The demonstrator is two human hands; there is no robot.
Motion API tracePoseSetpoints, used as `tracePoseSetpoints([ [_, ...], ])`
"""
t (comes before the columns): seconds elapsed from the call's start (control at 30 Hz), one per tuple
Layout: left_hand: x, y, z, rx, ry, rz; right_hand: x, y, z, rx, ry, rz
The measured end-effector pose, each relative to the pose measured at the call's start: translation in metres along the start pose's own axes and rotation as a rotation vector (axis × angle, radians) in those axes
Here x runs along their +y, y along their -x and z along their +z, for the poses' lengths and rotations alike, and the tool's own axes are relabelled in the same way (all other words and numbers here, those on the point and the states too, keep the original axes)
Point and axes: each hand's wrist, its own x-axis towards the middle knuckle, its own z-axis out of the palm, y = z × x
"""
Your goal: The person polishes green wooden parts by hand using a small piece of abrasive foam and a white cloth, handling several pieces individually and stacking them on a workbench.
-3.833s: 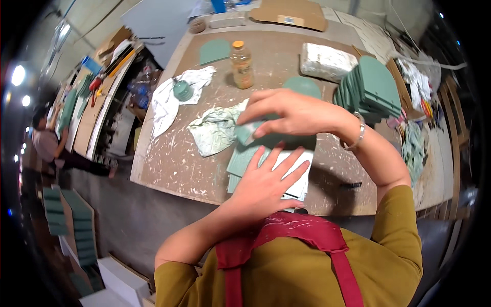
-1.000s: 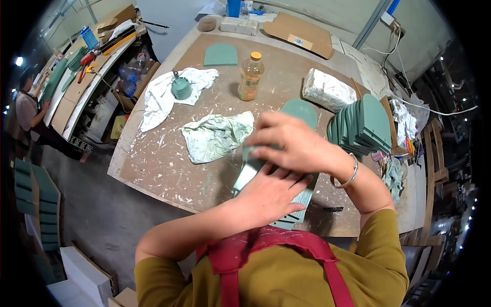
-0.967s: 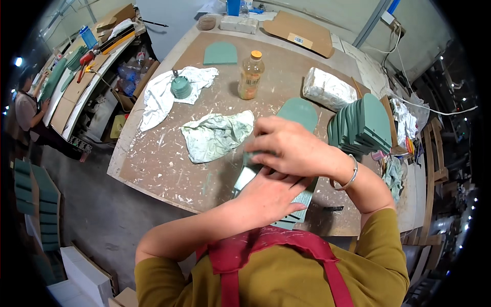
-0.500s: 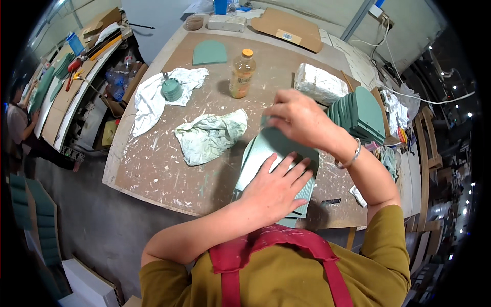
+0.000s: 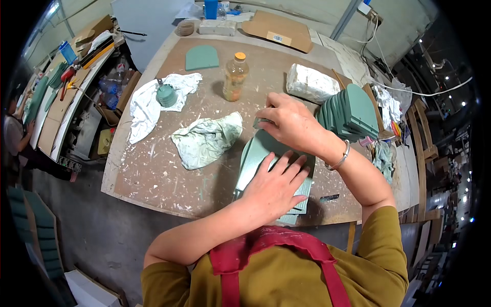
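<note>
My left hand (image 5: pixel 272 185) lies flat with its fingers spread on a stack of pale green, round-topped panels (image 5: pixel 251 159) near the table's front edge. Above the far end of the stack, my right hand (image 5: pixel 294 122) is closed with its fingers bent. A small green piece (image 5: pixel 259 123) shows in its fingertips; its exact kind is mostly hidden by the hand. Left of the stack lies a crumpled, green-stained cloth (image 5: pixel 207 140). Beyond it stands a bottle (image 5: pixel 235 78) of amber liquid with an orange cap.
Several green arched panels (image 5: pixel 358 110) stand in a row at the right, beside a white wrapped block (image 5: pixel 312 83). A white cloth (image 5: pixel 146 115) at the left carries a round green container (image 5: pixel 166 95). Another person (image 5: pixel 15 135) works at the far-left bench.
My right hand has tilted slightly, and the small green piece at its fingertips shows more. My left hand stays on the panels. The whole view has shifted a little.
</note>
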Motion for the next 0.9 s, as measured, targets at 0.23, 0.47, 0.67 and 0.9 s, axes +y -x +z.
tracePoseSetpoints([
  [0.23,-0.003,0.000,0.002,0.024,0.038,-0.005,-0.005,0.006,-0.004,-0.052,-0.026,-0.007],
  [0.47,-0.021,0.013,-0.020,0.235,0.216,0.106,0.055,-0.032,-0.011,0.136,-0.775,0.483],
  [0.67,-0.199,0.095,-0.074,0.459,0.502,-0.495,0.035,-0.072,0.013,-0.084,-0.956,0.590],
  [0.9,-0.397,0.092,-0.096,0.639,0.125,-0.575,-0.006,-0.162,0.080,-0.194,-0.931,0.498],
])
